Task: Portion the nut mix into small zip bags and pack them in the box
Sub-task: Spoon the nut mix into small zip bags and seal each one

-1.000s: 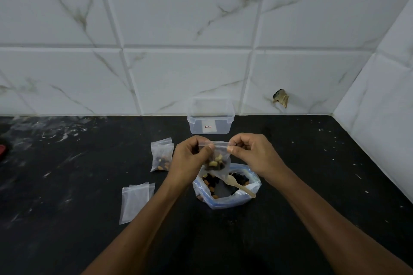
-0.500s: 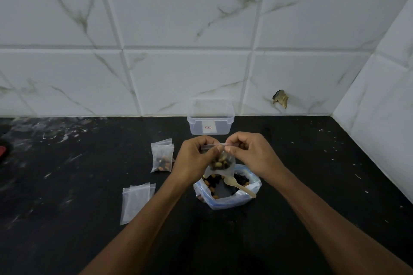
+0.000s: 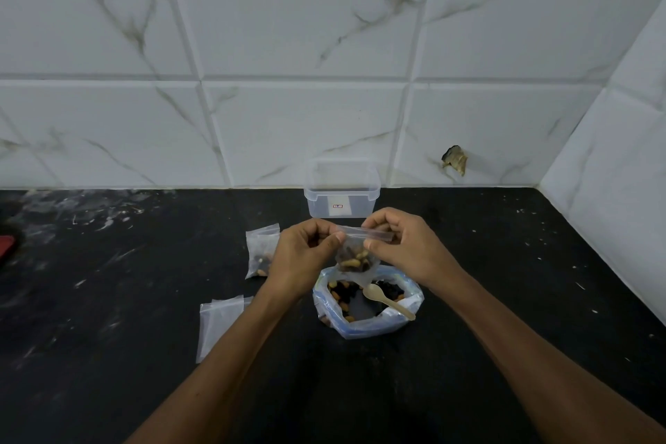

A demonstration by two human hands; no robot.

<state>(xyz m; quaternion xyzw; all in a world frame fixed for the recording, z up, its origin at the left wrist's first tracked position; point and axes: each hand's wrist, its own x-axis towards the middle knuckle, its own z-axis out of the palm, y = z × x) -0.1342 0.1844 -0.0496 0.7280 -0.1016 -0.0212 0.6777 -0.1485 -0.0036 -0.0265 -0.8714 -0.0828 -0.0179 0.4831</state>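
Note:
A small zip bag (image 3: 355, 259) with nuts in its bottom hangs above the big nut-mix bag (image 3: 367, 324). My left hand (image 3: 304, 256) pinches the left end of its zip strip. My right hand (image 3: 400, 245) pinches the strip near its middle, thumb in front. A wooden spoon (image 3: 387, 301) lies in the big bag, on the nut mix. The clear plastic box (image 3: 341, 191) stands behind my hands against the wall, lid off. A filled small bag (image 3: 261, 256) lies to the left.
Empty small zip bags (image 3: 218, 324) lie flat at the front left of the black counter (image 3: 108, 299). A red thing (image 3: 7, 245) shows at the far left edge. Tiled walls close off the back and the right.
The small bag has risen a little and turned. My hands now hold its top strip stretched flat between them, with the right thumb further along the strip.

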